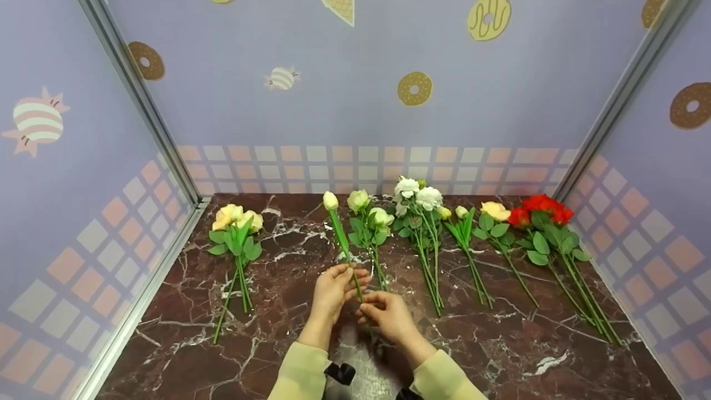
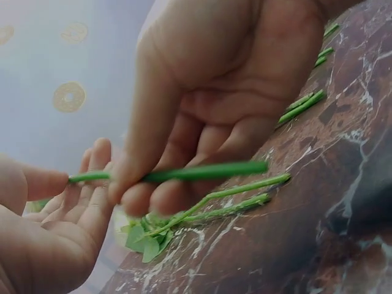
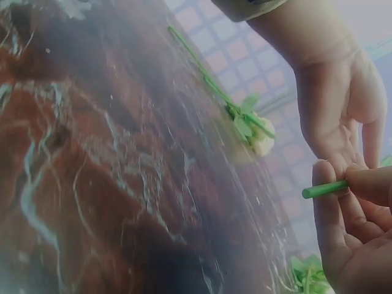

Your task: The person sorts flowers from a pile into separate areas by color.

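Observation:
Between my two hands I hold one tulip (image 1: 330, 201) with a pale yellow-white bud and a long green leaf, its bloom pointing toward the back wall. My left hand (image 1: 335, 290) pinches the stem just below the leaf. Lower down, my right hand (image 1: 389, 314) pinches the same stem between thumb and fingers. In the left wrist view the cut stem end (image 2: 245, 169) sticks out past the right fingers. The right wrist view shows that green end (image 3: 321, 189) too. Close behind the hands lie pale green-white flowers (image 1: 381, 218) with leafy stems.
On the left lies a bunch of yellow flowers (image 1: 239, 219). To the right are white flowers (image 1: 429, 198), pale tulips (image 1: 462, 213), a yellow rose (image 1: 495, 211) and red flowers (image 1: 544, 208). All rest on a dark marbled table (image 1: 183, 311), enclosed by patterned walls (image 1: 344, 111).

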Demonstrator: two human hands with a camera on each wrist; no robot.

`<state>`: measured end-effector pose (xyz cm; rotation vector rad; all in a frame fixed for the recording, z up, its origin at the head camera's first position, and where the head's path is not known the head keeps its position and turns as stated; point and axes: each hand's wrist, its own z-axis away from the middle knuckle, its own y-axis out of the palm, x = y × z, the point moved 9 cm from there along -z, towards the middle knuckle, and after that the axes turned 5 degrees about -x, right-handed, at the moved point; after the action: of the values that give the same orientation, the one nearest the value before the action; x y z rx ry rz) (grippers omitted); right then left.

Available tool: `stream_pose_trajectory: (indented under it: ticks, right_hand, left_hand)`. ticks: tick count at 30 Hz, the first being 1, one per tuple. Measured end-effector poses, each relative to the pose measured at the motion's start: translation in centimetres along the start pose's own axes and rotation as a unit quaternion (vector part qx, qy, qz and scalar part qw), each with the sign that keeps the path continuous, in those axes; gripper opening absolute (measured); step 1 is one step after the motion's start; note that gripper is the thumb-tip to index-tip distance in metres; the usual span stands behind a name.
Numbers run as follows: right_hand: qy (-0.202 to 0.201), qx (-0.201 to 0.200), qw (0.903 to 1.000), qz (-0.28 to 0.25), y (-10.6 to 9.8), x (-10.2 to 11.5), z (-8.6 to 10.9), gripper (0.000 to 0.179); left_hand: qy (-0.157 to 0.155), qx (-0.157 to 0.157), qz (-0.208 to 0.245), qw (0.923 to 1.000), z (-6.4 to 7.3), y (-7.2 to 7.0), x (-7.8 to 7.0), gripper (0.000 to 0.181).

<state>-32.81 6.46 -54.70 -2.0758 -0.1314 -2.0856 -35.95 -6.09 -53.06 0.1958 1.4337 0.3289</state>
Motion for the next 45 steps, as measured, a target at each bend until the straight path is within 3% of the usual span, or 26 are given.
stream_pose_trajectory:
  ticks: [4,7,17,23,25,27,32,35,40,45]
  right_hand:
    - [-0.013,-0.016,0.9997,0.016,-1.1,0.3,0.2,0.022]
    - [-0.019,-0.031,0.999,0.026,-2.4,0.4,0.3,0.022]
    - [-0.028,-0.134,0.9872,0.082,-9.7,0.7,0.4,0.018]
    - [-0.028,-0.189,0.976,0.105,-14.0,0.7,0.6,0.018]
    - [-0.02,-0.203,0.973,0.108,-15.3,0.9,0.8,0.018]
    - [-0.017,-0.215,0.9699,0.112,-16.8,0.7,0.8,0.019]
    - [-0.01,-0.243,0.9586,0.148,-20.7,0.2,0.3,0.021]
    - [-0.003,-0.262,0.9458,0.192,-22.9,0.2,0.0,0.022]
    - [0.03,-0.277,0.9175,0.283,-26.0,-0.6,-0.5,0.026]
    - [0.066,-0.261,0.8962,0.352,-27.8,-2.0,-1.0,0.031]
  left_hand:
    - [0.005,0.018,-0.023,0.9996,0.0,-0.3,-0.7,0.038]
    - [0.012,0.013,-0.03,0.9994,-0.2,-1.4,-1.3,0.041]
    - [0.016,-0.122,-0.032,0.9919,-1.1,-9.8,-3.2,0.033]
    - [0.031,-0.201,-0.08,0.9758,-1.2,-14.9,-4.7,0.034]
    - [0.044,-0.232,-0.112,0.9651,-1.2,-16.5,-5.3,0.032]
    - [0.055,-0.262,-0.172,0.9478,-1.0,-17.9,-5.9,0.032]
    - [0.072,-0.334,-0.311,0.8867,-0.5,-20.9,-6.9,0.033]
    - [0.072,-0.365,-0.345,0.8616,-0.3,-22.4,-6.8,0.038]
    - [0.025,-0.377,-0.409,0.8308,-0.1,-24.1,-5.9,0.048]
    - [-0.022,-0.355,-0.458,0.8147,-0.6,-24.7,-4.9,0.055]
